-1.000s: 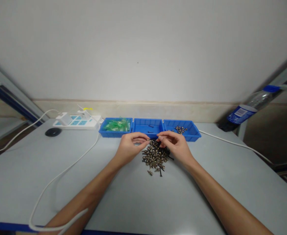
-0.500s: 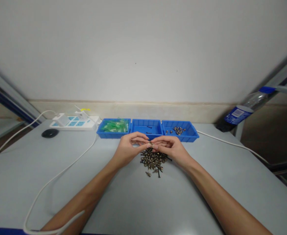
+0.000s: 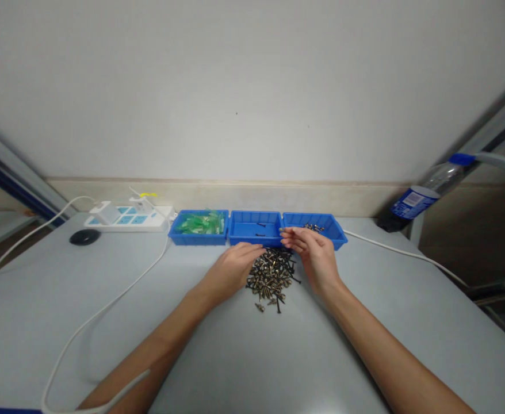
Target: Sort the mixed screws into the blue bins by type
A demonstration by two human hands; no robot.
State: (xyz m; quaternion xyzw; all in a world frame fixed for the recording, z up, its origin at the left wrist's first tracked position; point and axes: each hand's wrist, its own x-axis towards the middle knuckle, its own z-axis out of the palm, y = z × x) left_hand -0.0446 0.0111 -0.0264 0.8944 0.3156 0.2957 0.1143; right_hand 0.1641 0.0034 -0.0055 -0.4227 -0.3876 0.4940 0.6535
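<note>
A pile of small brass-coloured and black screws [image 3: 272, 276] lies on the table in front of three blue bins. My left hand [image 3: 233, 267] is at the pile's left edge, fingers stretched out over it and thumb hidden; I see nothing held. My right hand [image 3: 315, 253] is raised at the front of the right bin [image 3: 337, 234], fingertips pinched together on something too small to make out. Small brass-coloured pieces [image 3: 313, 227] in that bin are partly covered by this hand. The middle bin [image 3: 244, 230] holds a couple of dark screws [image 3: 260, 234].
The left bin [image 3: 198, 240] contains green, translucent pieces [image 3: 203, 223]. Further left are a white power strip [image 3: 155, 221] with plugs and a black mouse [image 3: 85, 237]. A white cable [image 3: 101, 307] runs across the left side. A bottle [image 3: 416, 201] leans at the back right.
My hands have parted from above the pile. The right has moved right and up to the right bin; the left has drawn slightly back, uncovering more of the pile.
</note>
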